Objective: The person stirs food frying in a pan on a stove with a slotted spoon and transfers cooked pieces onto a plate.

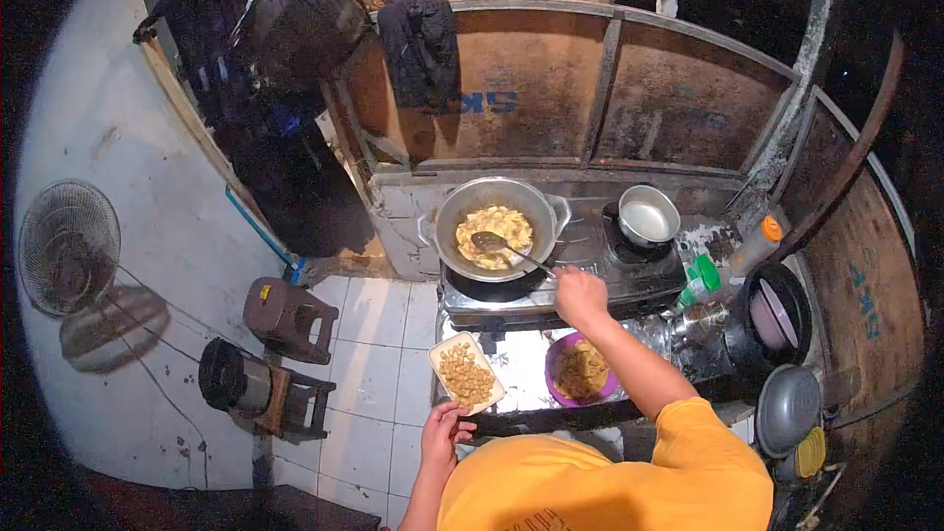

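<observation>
My right hand [581, 296] is closed around the handle of a dark-headed cooking spatula [523, 257]. Its head lies in pale yellowish food [495, 226] inside a large two-handled wok [457, 202] on the stove. At the lower edge of a pale rectangular tray [434, 362], my left hand [447, 430] has loosely bent fingers and the thumb apart. Its fingertips are at the rim, and I cannot tell how firmly they touch. Small brown chunks [466, 376] fill the tray. Below the stove, a purple plate [554, 391] carries yellow-brown food [582, 371].
A small pot [649, 215] stands on the right burner. Farther right are an orange-capped bottle [757, 241], a green-topped container [700, 275] and a grey pot lid [789, 410]. Stools [289, 315] stand to the left, near a wall fan [69, 248]. Wooden panels [531, 88] close off the back.
</observation>
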{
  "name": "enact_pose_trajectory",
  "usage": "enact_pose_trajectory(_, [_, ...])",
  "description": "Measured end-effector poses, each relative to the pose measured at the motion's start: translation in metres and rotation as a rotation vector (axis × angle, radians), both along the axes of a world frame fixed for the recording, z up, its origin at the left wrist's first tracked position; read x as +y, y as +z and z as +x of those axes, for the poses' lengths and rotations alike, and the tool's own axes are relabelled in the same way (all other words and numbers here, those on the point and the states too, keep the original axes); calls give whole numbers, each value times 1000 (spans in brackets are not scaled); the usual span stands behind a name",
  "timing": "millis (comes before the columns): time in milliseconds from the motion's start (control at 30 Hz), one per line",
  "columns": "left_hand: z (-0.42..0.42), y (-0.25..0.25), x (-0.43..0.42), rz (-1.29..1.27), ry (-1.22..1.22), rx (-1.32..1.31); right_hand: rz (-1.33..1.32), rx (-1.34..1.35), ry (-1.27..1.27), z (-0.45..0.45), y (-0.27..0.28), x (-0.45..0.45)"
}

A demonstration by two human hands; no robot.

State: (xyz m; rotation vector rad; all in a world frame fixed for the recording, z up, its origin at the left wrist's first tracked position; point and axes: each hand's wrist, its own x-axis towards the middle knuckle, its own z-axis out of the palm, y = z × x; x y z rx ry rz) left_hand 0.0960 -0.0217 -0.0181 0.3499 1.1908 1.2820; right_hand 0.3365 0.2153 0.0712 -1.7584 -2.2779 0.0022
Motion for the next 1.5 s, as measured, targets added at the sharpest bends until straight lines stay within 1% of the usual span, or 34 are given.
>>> enact_pose_trajectory(100, [-2, 1, -2, 6, 9, -2, -32, 24, 19, 4, -2, -9])
enact_pose_trajectory(167, [-2, -1, -3, -1, 18, -14, -121, 17, -24, 4, -10, -13])
enact_pose_trajectory(300, [-3, 3, -4, -3, 0, -19, -74, 36, -49, 1, -17, -9])
enact_pose_trajectory(367, [-4, 2, -4, -6, 3, -20, 23, 60, -43, 2, -21, -4])
enact_pose_trajectory(567, [-4, -1, -4, 13, 1, -34, 18, 9, -43, 3, -19, 5])
enact_pose_trajectory(700, [-6, -1, -3, 11, 1, -21, 3, 27, -30, 7, -22, 3])
enact_pose_trajectory(767, [-6, -1, -3, 8, -1, -16, 46, 35, -7, 10, -21, -1])
enact_pose_trajectory(1067, [-5, -1, -3, 8, -13, -16, -55, 44, -87, 13, -19, 4])
enact_pose_trajectory(1267, [-5, 3, -3, -1, -12, -9, -107, 33, -92, 16, -14, 2])
enact_pose_trajectory(1400, [-1, 9, -1, -24, -6, -6, -99, 29, -86, 14, -12, 0])
enact_pose_trajectory(1500, [-1, 8, -1, -27, -7, -2, -71, 79, -115, 11, -17, 2])
